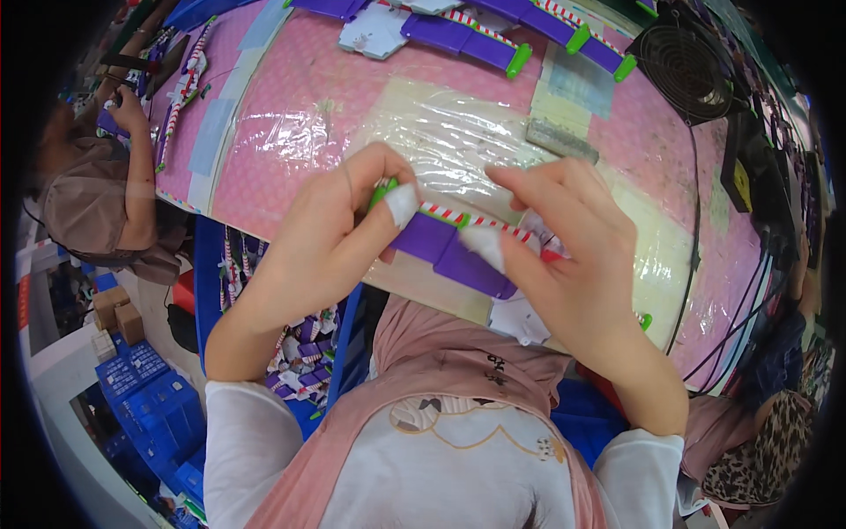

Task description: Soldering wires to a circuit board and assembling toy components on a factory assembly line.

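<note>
My left hand [339, 225] grips the green tip of a purple toy wing [471, 264]. Red-and-white stripes run along the wing's upper edge, with a green clip partway. White wrapping covers the thumb tips of both hands. My right hand [573, 242] is on the other side of the toy, its wrapped thumb pressed against the striped edge and its index finger lifted away; its lower fingers are partly hidden. A white printed piece [520, 319] hangs below the wing, and a green tip [646, 321] shows past my right hand.
Several similar purple wings [467, 40] lie along the table's far edge. A grey bar [562, 139] rests beyond my right hand; a black fan [683, 66] stands far right, near cables. A blue bin [304, 361] of toy parts sits lower left. A co-worker [106, 194] works at left.
</note>
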{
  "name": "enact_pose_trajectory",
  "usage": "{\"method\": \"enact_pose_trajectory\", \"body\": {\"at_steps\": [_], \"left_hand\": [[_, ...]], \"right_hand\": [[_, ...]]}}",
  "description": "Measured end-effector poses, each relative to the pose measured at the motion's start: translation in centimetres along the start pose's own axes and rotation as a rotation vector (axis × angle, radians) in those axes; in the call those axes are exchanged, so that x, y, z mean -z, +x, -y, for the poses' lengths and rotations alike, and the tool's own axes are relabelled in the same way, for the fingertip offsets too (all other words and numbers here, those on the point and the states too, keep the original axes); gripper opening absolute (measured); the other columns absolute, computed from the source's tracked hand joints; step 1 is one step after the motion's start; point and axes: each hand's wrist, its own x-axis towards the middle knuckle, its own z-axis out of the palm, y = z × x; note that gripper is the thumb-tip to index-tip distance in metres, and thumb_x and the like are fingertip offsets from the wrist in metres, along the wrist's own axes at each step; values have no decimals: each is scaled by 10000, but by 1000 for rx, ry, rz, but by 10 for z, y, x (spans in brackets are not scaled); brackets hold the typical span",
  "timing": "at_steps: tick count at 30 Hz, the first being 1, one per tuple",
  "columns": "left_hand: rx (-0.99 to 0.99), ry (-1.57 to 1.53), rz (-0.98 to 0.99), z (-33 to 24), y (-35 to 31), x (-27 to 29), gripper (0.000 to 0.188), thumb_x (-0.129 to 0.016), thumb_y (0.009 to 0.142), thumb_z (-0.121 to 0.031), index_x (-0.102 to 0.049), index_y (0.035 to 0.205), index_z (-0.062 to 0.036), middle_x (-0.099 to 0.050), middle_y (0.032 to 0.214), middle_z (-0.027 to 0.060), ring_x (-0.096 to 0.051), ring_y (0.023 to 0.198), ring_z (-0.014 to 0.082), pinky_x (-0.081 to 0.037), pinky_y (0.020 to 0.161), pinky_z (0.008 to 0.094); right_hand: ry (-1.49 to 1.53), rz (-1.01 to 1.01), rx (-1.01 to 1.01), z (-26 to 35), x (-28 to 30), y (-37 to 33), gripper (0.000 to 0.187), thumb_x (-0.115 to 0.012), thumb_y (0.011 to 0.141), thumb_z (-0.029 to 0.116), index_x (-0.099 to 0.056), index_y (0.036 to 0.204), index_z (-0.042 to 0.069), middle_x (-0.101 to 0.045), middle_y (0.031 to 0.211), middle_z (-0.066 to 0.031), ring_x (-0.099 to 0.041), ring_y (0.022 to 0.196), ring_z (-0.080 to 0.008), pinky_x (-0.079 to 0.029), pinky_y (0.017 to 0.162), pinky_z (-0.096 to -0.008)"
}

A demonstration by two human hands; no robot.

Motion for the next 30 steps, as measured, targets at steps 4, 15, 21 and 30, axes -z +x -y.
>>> {"method": "enact_pose_trajectory", "body": {"at_steps": [4, 15, 21, 30], "left_hand": [[-58, 39, -30, -5, -2, -7, 133, -485, 899, -160, -477, 909, -28, -478, 678, -6, -471, 574, 42, -364, 495, 194], [-196, 454, -87, -11, 4, 4, 111, -529, 822, -107, -512, 854, -2, -490, 675, 46, -483, 563, 112, -362, 502, 248], [-538, 625, -43, 4, 72, -52, 155, -600, 676, -128, -600, 741, 13, -543, 681, 117, -515, 591, 227, -390, 533, 335], [-329, 485, 85, -10, 78, -63, 175, -614, 633, -151, -608, 676, 19, -542, 586, 148, -535, 559, 286, -420, 546, 355]], "right_hand": [[-18, -50, -4, 7, -3, -5, 235, -635, 651, -60, -651, 868, 28, -548, 775, -86, -533, 684, -193, -411, 545, -266], [-29, -178, 10, 8, 7, -30, 266, -659, 633, -51, -646, 896, -11, -523, 770, -76, -484, 655, -182, -394, 544, -274], [-35, -48, 160, -12, 3, -56, 344, -622, 562, -52, -647, 901, 1, -545, 757, -88, -485, 658, -225, -397, 559, -309], [146, -26, -213, -12, 17, -55, 164, -598, 694, -61, -613, 852, -18, -598, 800, -129, -562, 720, -269, -448, 631, -315]]}}
